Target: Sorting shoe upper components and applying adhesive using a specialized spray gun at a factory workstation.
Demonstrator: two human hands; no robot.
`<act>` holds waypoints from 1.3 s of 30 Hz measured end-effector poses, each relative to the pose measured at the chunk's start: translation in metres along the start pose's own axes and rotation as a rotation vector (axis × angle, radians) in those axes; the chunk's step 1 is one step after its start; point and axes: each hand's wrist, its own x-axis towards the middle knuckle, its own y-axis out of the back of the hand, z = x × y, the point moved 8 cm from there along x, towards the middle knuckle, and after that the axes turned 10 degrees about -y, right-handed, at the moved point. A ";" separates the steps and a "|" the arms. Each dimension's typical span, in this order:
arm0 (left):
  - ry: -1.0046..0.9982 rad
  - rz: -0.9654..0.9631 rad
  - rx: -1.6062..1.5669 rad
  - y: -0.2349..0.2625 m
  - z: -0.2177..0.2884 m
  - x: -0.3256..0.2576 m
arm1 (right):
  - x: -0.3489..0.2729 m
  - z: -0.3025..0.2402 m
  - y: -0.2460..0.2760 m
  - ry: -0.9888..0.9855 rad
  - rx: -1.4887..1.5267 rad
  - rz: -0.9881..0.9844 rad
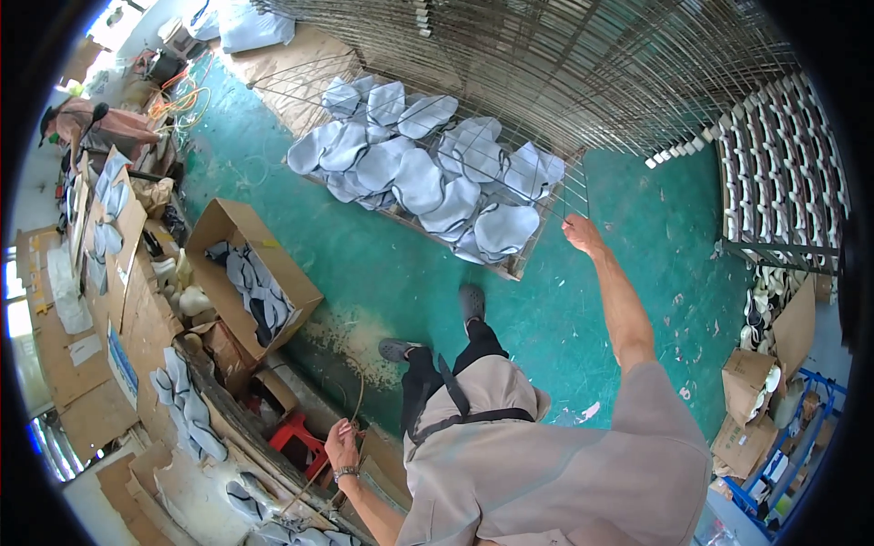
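My right hand point(581, 234) is stretched forward, its fingers closed on the near corner of a thin metal wire rack point(569, 187). The long rods of this rack pass over a heap of grey, rounded shoe-shaped fabric pieces point(419, 180) on a low wooden pallet point(512, 266). Down at the left, by the workbench, my left hand point(342, 446) has its fingers curled. A thin tan cord or strip point(359, 391) runs by that hand, and it seems to pass through the fingers.
Left of my legs stands an open cardboard box point(296, 289) with grey pieces inside. A red plastic stool point(296, 440) sits under the cluttered workbench point(150, 300). Stacked wire racks point(564, 64) rise beyond the pallet. A rack of white shoe-shaped items point(774, 173) stands right. Another person point(100, 127) is far left.
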 end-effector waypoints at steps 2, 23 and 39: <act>0.034 0.040 -0.029 0.008 -0.032 -0.022 | -0.003 -0.025 -0.010 -0.074 -0.040 -0.108; -0.037 -0.123 0.002 0.094 -0.120 0.048 | -0.062 -0.087 -0.101 -0.235 -0.105 0.137; -0.155 0.084 -0.033 0.175 -0.131 0.064 | -0.225 -0.262 -0.304 0.014 -0.561 -0.188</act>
